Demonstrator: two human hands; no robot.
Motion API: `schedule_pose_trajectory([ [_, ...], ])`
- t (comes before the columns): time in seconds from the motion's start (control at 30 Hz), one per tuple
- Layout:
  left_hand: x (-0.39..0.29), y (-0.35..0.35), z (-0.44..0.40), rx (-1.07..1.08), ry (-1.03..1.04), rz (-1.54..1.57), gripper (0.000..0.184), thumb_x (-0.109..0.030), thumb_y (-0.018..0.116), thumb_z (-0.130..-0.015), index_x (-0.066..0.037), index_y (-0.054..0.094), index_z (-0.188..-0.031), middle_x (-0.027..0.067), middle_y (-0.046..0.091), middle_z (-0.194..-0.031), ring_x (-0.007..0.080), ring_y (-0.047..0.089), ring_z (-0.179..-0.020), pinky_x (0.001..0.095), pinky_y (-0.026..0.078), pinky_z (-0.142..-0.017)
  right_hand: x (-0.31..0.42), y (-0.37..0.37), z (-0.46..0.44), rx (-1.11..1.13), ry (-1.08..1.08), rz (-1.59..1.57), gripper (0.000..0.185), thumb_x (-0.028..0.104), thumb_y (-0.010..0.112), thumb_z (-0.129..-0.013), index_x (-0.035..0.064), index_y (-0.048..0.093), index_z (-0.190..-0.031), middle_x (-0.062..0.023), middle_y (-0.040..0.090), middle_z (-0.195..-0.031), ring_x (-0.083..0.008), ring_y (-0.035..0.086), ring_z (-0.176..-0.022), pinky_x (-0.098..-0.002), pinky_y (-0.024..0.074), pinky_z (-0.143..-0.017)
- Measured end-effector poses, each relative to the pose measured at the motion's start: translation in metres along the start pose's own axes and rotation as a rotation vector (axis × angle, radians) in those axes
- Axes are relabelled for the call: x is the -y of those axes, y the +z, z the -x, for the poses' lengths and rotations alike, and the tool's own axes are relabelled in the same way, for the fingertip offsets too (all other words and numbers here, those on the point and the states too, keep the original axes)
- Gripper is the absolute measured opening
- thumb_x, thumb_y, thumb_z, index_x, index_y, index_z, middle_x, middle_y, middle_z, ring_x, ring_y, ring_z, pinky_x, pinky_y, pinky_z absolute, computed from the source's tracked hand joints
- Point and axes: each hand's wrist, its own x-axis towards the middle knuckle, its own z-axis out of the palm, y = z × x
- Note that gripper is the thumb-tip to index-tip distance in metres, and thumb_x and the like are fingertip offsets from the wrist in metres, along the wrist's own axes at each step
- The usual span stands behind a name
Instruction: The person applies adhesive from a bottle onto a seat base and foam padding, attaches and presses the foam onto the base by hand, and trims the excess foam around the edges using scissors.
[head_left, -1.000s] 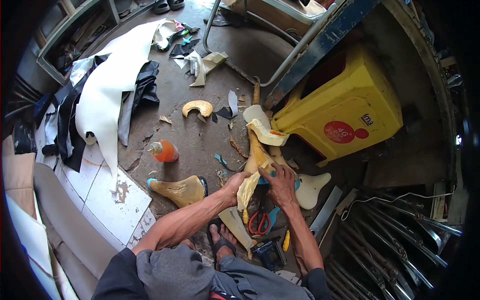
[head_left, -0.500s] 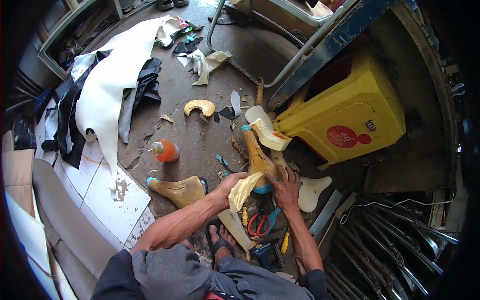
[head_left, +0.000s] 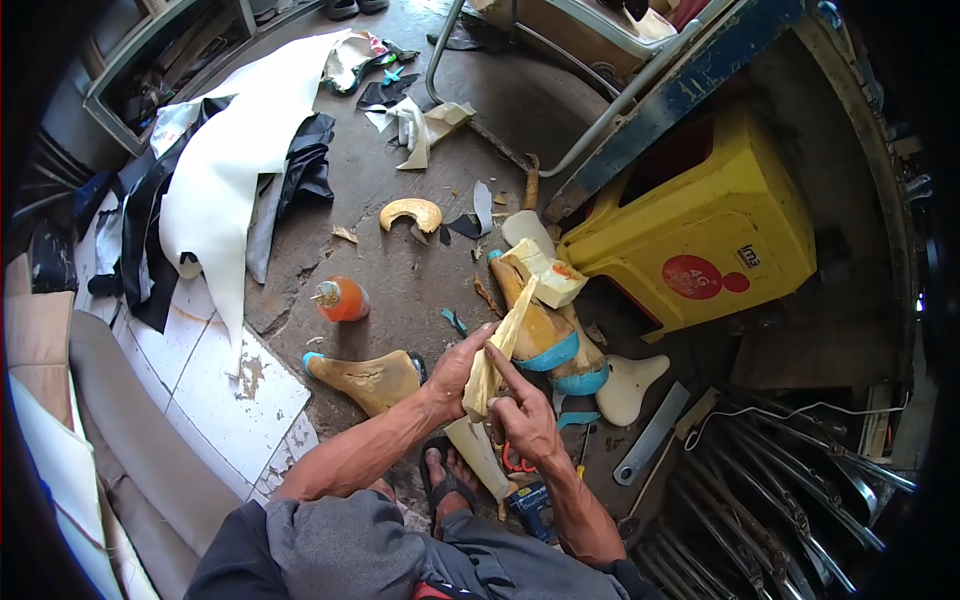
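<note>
My left hand (head_left: 463, 368) is closed around a pale yellow piece of foam (head_left: 508, 325), thin and rough-edged, held upright above the floor. My right hand (head_left: 530, 423) meets the foam from the other side, its index finger stretched along the face and the other fingers curled at the lower edge. Just beyond the hands lie two tan saddle-shaped pieces with blue bands, the nearer being a saddle (head_left: 540, 335). A block of yellow foam (head_left: 555, 280) with an orange mark rests by them. Another tan saddle (head_left: 370, 380) sits left of my left forearm.
An orange bottle (head_left: 343, 299) stands on the floor at left. A yellow plastic stool (head_left: 720, 230) lies on its side at right, near metal tubes (head_left: 770, 510). A flat metal blade (head_left: 650, 435), a pale saddle shape (head_left: 635, 387) and white sheet material (head_left: 235, 150) also lie around.
My right hand has left the banded saddle and come back to the foam piece. The foam has turned more upright in my left hand. The camera view has shifted slightly.
</note>
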Motion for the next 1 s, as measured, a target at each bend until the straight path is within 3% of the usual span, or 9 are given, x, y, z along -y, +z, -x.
schedule_pose_trajectory([
  [0.1, -0.007, -0.014, -0.004, 0.015, -0.028, 0.010, 0.042, -0.044, 0.054, -0.104, -0.009, 0.060, -0.126, 0.0059, 0.070, -0.098, 0.0208, 0.070, -0.075, 0.0392, 0.061, -0.063, -0.012, 0.009, 0.003, 0.005, -0.158, 0.303, 0.070, 0.013, 0.052, -0.085, 0.0197, 0.048, -0.155, -0.0151, 0.058, -0.064, -0.0140, 0.055, -0.055, -0.0343, 0.0505, -0.060],
  [0.13, -0.013, -0.017, -0.006, -0.039, -0.041, -0.032, 0.044, -0.048, 0.054, -0.102, -0.011, 0.062, -0.125, 0.0071, 0.068, -0.090, 0.0196, 0.068, -0.063, 0.0349, 0.059, -0.051, -0.017, 0.011, 0.009, 0.041, -0.192, 0.429, 0.068, 0.013, 0.053, -0.085, 0.0200, 0.051, -0.153, -0.0186, 0.057, -0.060, -0.0159, 0.059, -0.052, -0.0372, 0.0519, -0.059],
  [0.2, -0.021, -0.018, -0.011, -0.091, -0.015, 0.057, 0.045, -0.049, 0.054, -0.102, -0.010, 0.062, -0.122, 0.0078, 0.067, -0.086, 0.0219, 0.066, -0.056, 0.0355, 0.059, -0.048, -0.022, 0.022, 0.019, 0.049, -0.364, 0.506, 0.068, 0.012, 0.055, -0.085, 0.0202, 0.051, -0.152, -0.0196, 0.058, -0.058, -0.0226, 0.064, -0.051, -0.0406, 0.0538, -0.060],
  [0.3, -0.029, -0.022, -0.007, -0.048, 0.017, 0.095, 0.043, -0.046, 0.053, -0.103, -0.007, 0.062, -0.119, 0.0072, 0.067, -0.083, 0.0226, 0.067, -0.057, 0.0376, 0.062, -0.050, -0.014, 0.024, 0.024, 0.035, -0.314, 0.366, 0.068, 0.012, 0.057, -0.085, 0.0202, 0.051, -0.152, -0.0204, 0.060, -0.060, -0.0283, 0.068, -0.054, -0.0413, 0.0553, -0.060],
  [0.4, -0.030, -0.020, -0.003, -0.003, 0.040, 0.143, 0.041, -0.043, 0.052, -0.104, -0.005, 0.063, -0.116, 0.0072, 0.068, -0.083, 0.0231, 0.067, -0.058, 0.0385, 0.063, -0.052, -0.020, 0.025, 0.017, -0.043, -0.387, 0.560, 0.070, 0.002, 0.056, -0.082, 0.0132, 0.053, -0.151, -0.0116, 0.047, -0.056, -0.0175, 0.051, -0.044, -0.0342, 0.0475, -0.053],
  [0.57, -0.038, -0.020, 0.002, 0.047, -0.028, 0.166, 0.039, -0.043, 0.054, -0.103, -0.005, 0.064, -0.109, 0.0128, 0.067, -0.077, 0.0271, 0.062, -0.060, 0.0405, 0.056, -0.057, -0.023, 0.024, 0.018, -0.146, -0.490, 0.616, 0.075, 0.009, 0.062, -0.081, 0.0207, 0.048, -0.154, -0.0146, 0.062, -0.060, -0.0312, 0.064, -0.051, -0.0428, 0.0540, -0.055],
  [0.7, -0.041, -0.021, 0.002, 0.067, -0.028, 0.141, 0.040, -0.040, 0.052, -0.104, -0.003, 0.061, -0.116, 0.0115, 0.067, -0.082, 0.0260, 0.065, -0.063, 0.0429, 0.060, -0.060, -0.025, 0.031, 0.023, -0.036, -0.726, 0.788, 0.077, 0.003, 0.065, -0.077, 0.0193, 0.052, -0.152, -0.0109, 0.057, -0.059, -0.0282, 0.060, -0.049, -0.0399, 0.0499, -0.051],
  [0.83, -0.041, -0.020, 0.007, 0.024, 0.004, 0.264, 0.039, -0.039, 0.054, -0.103, -0.002, 0.063, -0.109, 0.0147, 0.064, -0.080, 0.0284, 0.062, -0.067, 0.0399, 0.055, -0.061, -0.035, 0.027, 0.015, -0.231, -0.745, 1.036, 0.078, 0.005, 0.068, -0.076, 0.0231, 0.054, -0.150, -0.0057, 0.052, -0.062, -0.0250, 0.054, -0.046, -0.0379, 0.0469, -0.046],
  [1.0, -0.045, -0.021, 0.010, 0.011, 0.031, 0.258, 0.037, -0.036, 0.053, -0.103, 0.000, 0.063, -0.107, 0.0152, 0.064, -0.082, 0.0259, 0.060, -0.068, 0.0385, 0.055, -0.062, -0.053, 0.026, 0.019, -0.170, -0.785, 1.150, 0.081, 0.007, 0.068, -0.077, 0.0240, 0.049, -0.153, -0.0055, 0.047, -0.062, -0.0229, 0.054, -0.047, -0.0371, 0.0470, -0.046],
])
